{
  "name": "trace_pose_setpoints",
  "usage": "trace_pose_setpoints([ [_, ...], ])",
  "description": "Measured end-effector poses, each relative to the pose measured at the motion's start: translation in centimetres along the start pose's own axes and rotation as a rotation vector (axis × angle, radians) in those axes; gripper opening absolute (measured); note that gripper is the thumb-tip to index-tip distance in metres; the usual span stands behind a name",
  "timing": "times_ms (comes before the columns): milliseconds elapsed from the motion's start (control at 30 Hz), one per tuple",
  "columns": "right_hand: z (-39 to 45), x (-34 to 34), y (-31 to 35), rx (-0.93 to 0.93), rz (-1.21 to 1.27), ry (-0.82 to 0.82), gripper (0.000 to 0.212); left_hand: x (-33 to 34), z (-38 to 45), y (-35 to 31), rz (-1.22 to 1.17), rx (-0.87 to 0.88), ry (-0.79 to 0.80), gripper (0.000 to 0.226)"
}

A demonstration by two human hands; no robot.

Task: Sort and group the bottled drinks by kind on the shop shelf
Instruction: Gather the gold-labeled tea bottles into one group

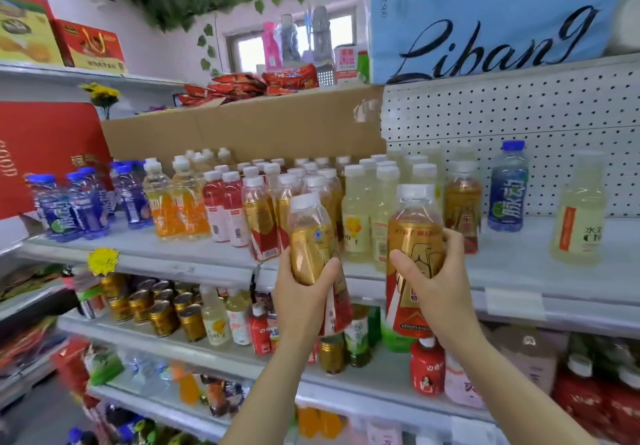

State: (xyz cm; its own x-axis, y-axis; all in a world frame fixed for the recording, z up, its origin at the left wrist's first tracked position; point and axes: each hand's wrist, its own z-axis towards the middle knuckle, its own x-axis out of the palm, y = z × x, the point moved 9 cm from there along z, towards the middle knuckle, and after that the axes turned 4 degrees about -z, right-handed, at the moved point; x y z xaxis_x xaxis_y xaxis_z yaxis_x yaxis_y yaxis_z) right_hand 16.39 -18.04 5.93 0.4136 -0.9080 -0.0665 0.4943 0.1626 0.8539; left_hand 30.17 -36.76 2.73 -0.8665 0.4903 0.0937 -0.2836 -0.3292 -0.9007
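While before the shelf [194, 254] | each hand (2) grips 1 gold bottle: left hand [304, 300], right hand [429, 283].

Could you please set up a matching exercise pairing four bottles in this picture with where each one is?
Things:
1. amber bottle with gold label
2. lone blue bottle
3. orange drink bottles
4. lone pale yellow bottle

Places:
A. on the shelf between the blue group and the pink bottles
B. held in the left hand
C. standing alone at the far right of the shelf
D. against the pegboard, right of the amber bottle on the shelf

Pairs: 1-B, 2-D, 3-A, 4-C
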Motion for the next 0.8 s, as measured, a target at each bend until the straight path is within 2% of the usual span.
trace_pose_setpoints([
  [167, 0.2, 4.8, -0.1, 0.000, 0.006, 0.011, 0.048, -5.4, 2.6, 1.6, 0.012, -0.005, -0.067, 0.045],
  [267, 1.1, 7.3, -0.5, -0.021, 0.009, 0.026, 0.047, -8.0, 4.8, 2.3, 0.020, 0.017, -0.132, 0.040],
  [500, 3.4, 12.4, -1.4, -0.053, 0.034, 0.030, 0.056, -11.7, 11.0, 3.3, 0.065, 0.121, -0.189, 0.053],
  [567, 3.7, 13.1, -1.7, -0.061, 0.024, 0.027, 0.054, -12.4, 13.2, 3.3, 0.064, 0.161, -0.195, 0.061],
  [800, 3.9, 14.5, -1.9, -0.053, -0.045, -0.016, 0.055, -13.4, 19.5, 5.7, 0.108, 0.198, -0.126, 0.053],
])
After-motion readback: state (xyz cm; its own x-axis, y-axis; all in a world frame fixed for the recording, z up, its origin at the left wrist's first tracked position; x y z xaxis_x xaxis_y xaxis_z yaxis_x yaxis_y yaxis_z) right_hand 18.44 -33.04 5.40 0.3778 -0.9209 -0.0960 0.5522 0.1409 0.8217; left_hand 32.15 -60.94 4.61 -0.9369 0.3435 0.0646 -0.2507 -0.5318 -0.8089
